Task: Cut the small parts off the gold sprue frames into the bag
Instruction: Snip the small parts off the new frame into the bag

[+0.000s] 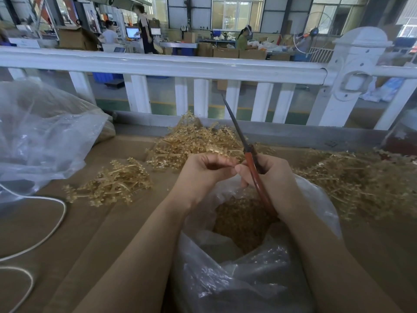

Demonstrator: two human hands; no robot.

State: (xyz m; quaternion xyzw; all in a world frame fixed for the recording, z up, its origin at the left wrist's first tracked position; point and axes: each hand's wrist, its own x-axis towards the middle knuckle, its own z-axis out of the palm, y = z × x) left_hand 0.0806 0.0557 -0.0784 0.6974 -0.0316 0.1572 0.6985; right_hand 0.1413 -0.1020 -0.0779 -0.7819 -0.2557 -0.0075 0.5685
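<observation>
A factory hall fills the top of the frame, with people working at benches behind a white railing (158, 66) that runs across the upper part. Below it lies a brown cardboard surface (94, 227). In the centre, both hands meet above an open clear plastic bag (243, 279) at the lower middle, whose inside holds a heap of small gold parts (241, 220). The left hand (203, 170) has its fingers curled, pinching a gold sprue frame (222, 154) at the fingertips. The right hand (270, 175) is wrapped round the red handles of a pair of scissors (250, 163), whose dark blades point up toward the railing and lie together. Just behind the hands sits a pile of gold frames (194, 138); another smaller pile (115, 184) lies at centre left, and a large pile (356, 177) spreads at the right. A second clear bag (42, 136) bulges at the upper left, and a white cord (54, 224) loops along the lower left edge.
</observation>
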